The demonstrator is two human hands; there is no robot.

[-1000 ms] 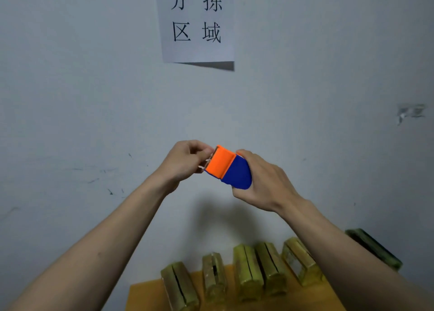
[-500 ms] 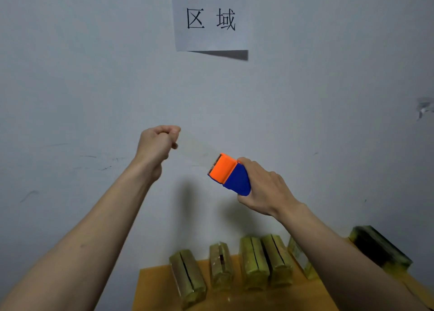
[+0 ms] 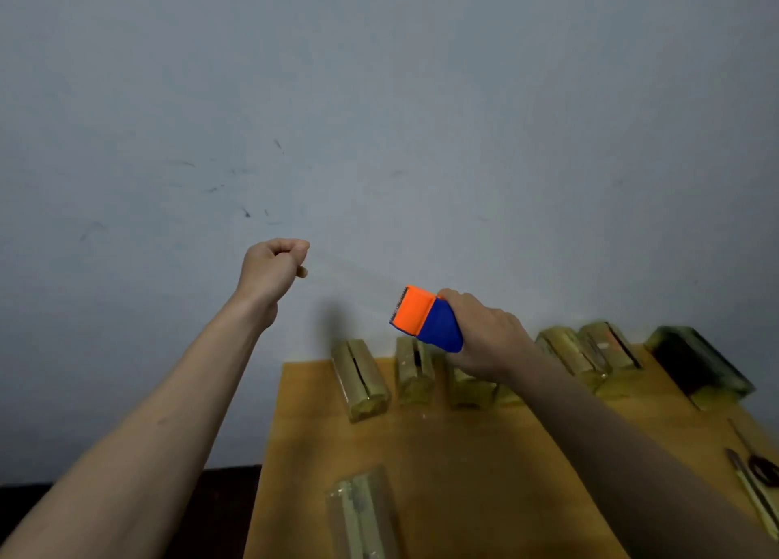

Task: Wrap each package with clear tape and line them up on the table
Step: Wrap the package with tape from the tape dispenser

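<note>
Right hand [image 3: 484,339] wraps the dispenser [image 3: 425,320], its orange cutter end aimed up-left. Left hand [image 3: 272,269] pinches the tape [image 3: 350,272] end, the faint strip running slantwise between them. Beyond, packages [image 3: 360,379] line the surface [image 3: 463,474].

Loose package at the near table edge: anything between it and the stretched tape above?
Nothing visible does. The loose package lies alone on the table, apart from the wrapped row at the wall. The left hand pinches the tape end; the right hand grips the dispenser, both raised in open air.
</note>
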